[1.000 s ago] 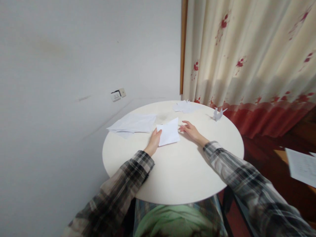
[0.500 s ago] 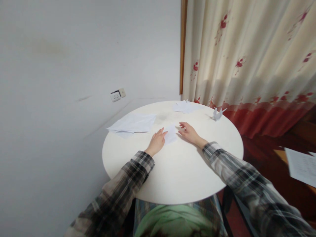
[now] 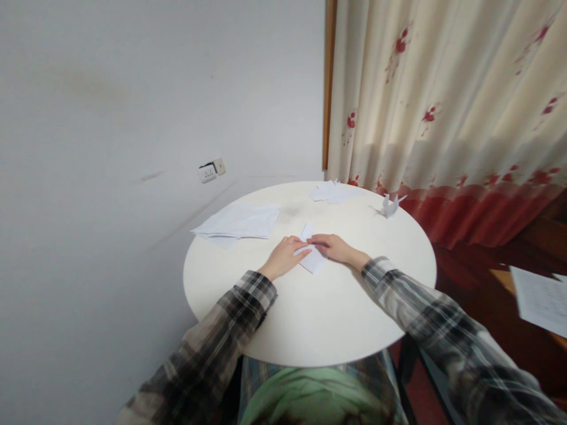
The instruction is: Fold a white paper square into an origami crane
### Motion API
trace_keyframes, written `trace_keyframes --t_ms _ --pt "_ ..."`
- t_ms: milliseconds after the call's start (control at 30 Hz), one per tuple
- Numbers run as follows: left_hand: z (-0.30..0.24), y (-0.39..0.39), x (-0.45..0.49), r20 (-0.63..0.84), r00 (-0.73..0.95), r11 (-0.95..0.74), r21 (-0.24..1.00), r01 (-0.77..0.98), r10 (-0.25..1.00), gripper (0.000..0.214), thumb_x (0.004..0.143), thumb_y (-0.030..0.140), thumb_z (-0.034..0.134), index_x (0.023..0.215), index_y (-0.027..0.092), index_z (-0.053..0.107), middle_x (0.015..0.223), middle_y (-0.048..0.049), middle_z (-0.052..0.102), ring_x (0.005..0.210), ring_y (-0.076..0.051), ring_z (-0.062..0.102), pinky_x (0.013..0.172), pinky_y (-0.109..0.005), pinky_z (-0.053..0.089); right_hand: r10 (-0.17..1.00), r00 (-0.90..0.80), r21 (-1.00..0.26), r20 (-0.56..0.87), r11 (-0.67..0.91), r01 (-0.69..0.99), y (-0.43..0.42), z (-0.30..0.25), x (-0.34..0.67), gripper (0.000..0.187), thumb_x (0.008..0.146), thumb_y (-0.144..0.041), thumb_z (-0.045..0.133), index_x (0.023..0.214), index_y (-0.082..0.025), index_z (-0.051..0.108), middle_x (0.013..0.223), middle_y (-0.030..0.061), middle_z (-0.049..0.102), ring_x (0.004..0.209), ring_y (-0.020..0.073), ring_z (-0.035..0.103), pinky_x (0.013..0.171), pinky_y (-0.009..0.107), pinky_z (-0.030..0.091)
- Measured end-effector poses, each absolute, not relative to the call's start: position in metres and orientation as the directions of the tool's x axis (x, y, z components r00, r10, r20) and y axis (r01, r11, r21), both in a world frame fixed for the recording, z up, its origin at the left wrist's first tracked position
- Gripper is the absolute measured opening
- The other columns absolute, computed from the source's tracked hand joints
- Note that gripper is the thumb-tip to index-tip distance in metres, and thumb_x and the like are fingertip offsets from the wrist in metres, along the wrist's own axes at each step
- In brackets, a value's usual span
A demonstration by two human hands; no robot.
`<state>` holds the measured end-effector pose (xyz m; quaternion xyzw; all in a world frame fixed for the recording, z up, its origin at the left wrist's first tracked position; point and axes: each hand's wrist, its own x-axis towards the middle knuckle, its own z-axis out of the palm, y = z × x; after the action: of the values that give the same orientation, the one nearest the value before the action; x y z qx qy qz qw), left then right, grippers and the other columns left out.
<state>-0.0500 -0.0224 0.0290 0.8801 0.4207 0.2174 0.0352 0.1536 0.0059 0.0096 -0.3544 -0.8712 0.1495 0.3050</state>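
Note:
A small folded piece of white paper (image 3: 312, 262) lies at the middle of the round white table, turned with corners pointing toward and away from me. My left hand (image 3: 283, 258) rests on its left side, fingers and thumb on the paper. From the right, my right hand (image 3: 333, 247) has its fingers pressed together at the paper, fingertips meeting those of the left. Both hands cover the paper's middle, so the fold there is partly hidden.
A stack of white sheets (image 3: 241, 221) lies at the left of the table (image 3: 319, 330). Some loose paper pieces (image 3: 332, 192) are at the back. A folded paper crane (image 3: 390, 205) stands at the back right. A wall is on the left, a curtain (image 3: 443, 118) behind.
My hands have come together over the paper, the right one moving left and nearer. The paper has turned and its near corner now points toward me.

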Motion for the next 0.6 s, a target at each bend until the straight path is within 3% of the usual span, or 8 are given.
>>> trace_keyframes --t_ms 100,233,300,500,600 --pt "0.0283 -0.0201 -0.0528 0.304 0.615 -0.686 0.334 0.646 0.728 0.045 0.079 0.043 0.055 0.116 0.018 0.056 0.121 -0.0095 0.053 0.113 -0.021 0.045 0.100 -0.035 0.033 0.755 -0.537 -0.527 0.376 0.651 0.546 0.0079 0.0086 0.1553 0.038 0.078 -0.010 0.043 0.109 -0.023 0.062 0.109 0.0011 0.065 0.098 0.0152 0.060 0.090 0.029 0.044" --pt "0.0292 -0.0216 -0.0545 0.209 0.711 -0.726 0.378 0.574 0.671 0.079 0.061 0.045 0.072 0.129 0.018 0.043 0.138 -0.0129 0.037 0.127 -0.025 0.032 0.107 -0.038 0.024 0.754 -0.530 -0.543 0.388 0.652 0.529 0.0067 0.0119 0.1579 0.040 0.077 -0.009 0.044 0.109 -0.023 0.062 0.109 0.0010 0.065 0.097 0.0168 0.061 0.087 0.030 0.045" --pt "0.0309 -0.0229 -0.0546 0.196 0.716 -0.722 0.398 0.566 0.670 0.087 0.057 0.045 0.074 0.132 0.019 0.039 0.139 -0.0129 0.035 0.129 -0.026 0.030 0.107 -0.039 0.022 0.760 -0.522 -0.558 0.388 0.644 0.524 0.0060 0.0129 0.1583 0.039 0.077 -0.009 0.044 0.108 -0.023 0.063 0.108 0.0005 0.065 0.097 0.0169 0.061 0.088 0.030 0.045" --pt "0.0337 -0.0250 -0.0526 0.224 0.684 -0.692 0.471 0.548 0.694 0.073 0.066 0.041 0.069 0.129 0.017 0.042 0.135 -0.0127 0.041 0.126 -0.023 0.036 0.107 -0.037 0.025 0.778 -0.498 -0.600 0.383 0.620 0.506 0.0047 0.0126 0.1582 0.035 0.076 -0.010 0.048 0.106 -0.022 0.064 0.105 0.0018 0.066 0.095 0.0174 0.061 0.088 0.033 0.044" --pt "0.0333 -0.0247 -0.0517 0.258 0.670 -0.688 0.509 0.518 0.696 0.057 0.073 0.038 0.063 0.124 0.017 0.049 0.131 -0.0105 0.047 0.123 -0.021 0.041 0.105 -0.035 0.027 0.774 -0.512 -0.641 0.373 0.614 0.461 0.0011 0.0166 0.1575 0.028 0.079 -0.022 0.053 0.105 -0.021 0.064 0.104 0.0029 0.067 0.092 0.0183 0.061 0.087 0.033 0.044"
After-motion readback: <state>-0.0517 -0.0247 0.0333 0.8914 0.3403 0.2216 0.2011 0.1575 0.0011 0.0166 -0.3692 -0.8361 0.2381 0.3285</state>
